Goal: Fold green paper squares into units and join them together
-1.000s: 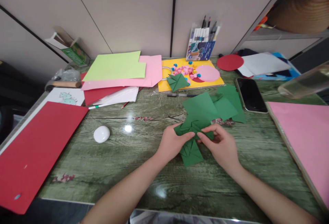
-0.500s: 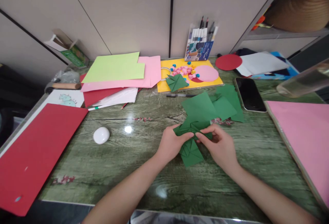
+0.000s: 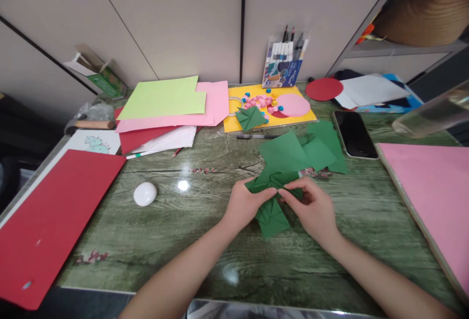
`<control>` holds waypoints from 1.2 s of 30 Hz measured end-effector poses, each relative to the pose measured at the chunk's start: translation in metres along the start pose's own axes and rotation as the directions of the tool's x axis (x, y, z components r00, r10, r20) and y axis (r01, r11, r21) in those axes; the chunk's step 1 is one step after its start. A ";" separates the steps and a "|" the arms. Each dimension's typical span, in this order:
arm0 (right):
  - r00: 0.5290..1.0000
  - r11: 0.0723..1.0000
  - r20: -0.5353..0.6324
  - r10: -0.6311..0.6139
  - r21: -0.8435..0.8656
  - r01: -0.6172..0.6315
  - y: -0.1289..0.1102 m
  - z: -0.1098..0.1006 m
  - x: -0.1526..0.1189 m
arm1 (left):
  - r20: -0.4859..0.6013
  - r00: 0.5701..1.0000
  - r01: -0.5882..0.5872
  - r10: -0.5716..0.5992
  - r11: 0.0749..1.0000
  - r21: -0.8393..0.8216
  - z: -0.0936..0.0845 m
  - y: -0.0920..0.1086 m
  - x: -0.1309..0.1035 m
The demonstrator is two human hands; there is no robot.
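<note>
Scarcely anything has moved since the earlier frame: the view has drifted slightly, while both thumbs remain nearly tip to tip over the same creases. The left hand (image 3: 242, 207) has its thumb pressed down on the folded green paper (image 3: 271, 181), its other fingers mostly hidden beneath, so the grip is closed with no gap showing. The right hand (image 3: 318, 212) pinches the opposite end between thumb and bent index finger, nearly closed; how the remaining fingers meet the paper cannot be told.

That paper lies directly between the fingertips, its long axis running roughly sideways from the left palm to the right fingertips. Neither hand is clearly nearer, since each touches its own end; the thumbs meet near the middle of its near edge.

Just on the wearer's side of the thumbs is the creased green square (image 3: 274, 223), partly covered by the left thumb. Beyond the fingers, overlapping green sheets (image 3: 284, 150) spread away and to the right, close behind the held piece. Farther out, past the black pen (image 3: 254, 137), lies the green folded triangle (image 3: 251, 118). Well to the right and beyond the right fingers is the smartphone (image 3: 354, 135).
</note>
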State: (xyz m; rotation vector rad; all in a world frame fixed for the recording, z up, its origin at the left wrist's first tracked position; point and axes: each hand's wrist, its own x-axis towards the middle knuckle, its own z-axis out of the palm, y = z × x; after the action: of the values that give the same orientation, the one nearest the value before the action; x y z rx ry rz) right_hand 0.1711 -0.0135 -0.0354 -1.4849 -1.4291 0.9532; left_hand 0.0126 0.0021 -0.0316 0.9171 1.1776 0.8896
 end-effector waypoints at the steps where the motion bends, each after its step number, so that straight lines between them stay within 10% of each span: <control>1: 1.000 0.998 0.009 0.019 0.052 -0.019 0.000 0.001 0.000 | -0.011 1.000 -0.003 0.002 1.000 -0.018 0.000 0.000 0.000; 7: 0.985 0.930 0.133 0.106 0.339 -0.145 -0.004 0.006 0.001 | -0.188 0.980 -0.091 0.060 0.983 -0.160 0.001 0.002 0.003; 13: 0.910 0.964 0.378 0.171 0.127 -0.234 -0.014 0.007 -0.002 | -0.305 0.948 -0.159 0.089 0.965 -0.211 0.004 0.001 0.001; 20: 0.966 0.998 0.256 0.047 0.024 -0.055 -0.015 0.010 -0.001 | -0.312 0.947 -0.185 0.079 0.927 -0.327 0.012 0.003 -0.004; 36: 0.993 0.984 0.089 0.081 0.150 -0.093 -0.015 0.024 0.016 | -0.331 0.939 -0.241 0.095 0.869 -0.432 0.014 0.001 -0.002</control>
State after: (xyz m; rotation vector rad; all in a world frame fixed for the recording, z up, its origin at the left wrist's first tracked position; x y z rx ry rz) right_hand 0.1447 0.0044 -0.0291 -1.4176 -1.3253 1.1640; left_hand 0.0256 -0.0006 -0.0278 0.5004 1.0714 1.4261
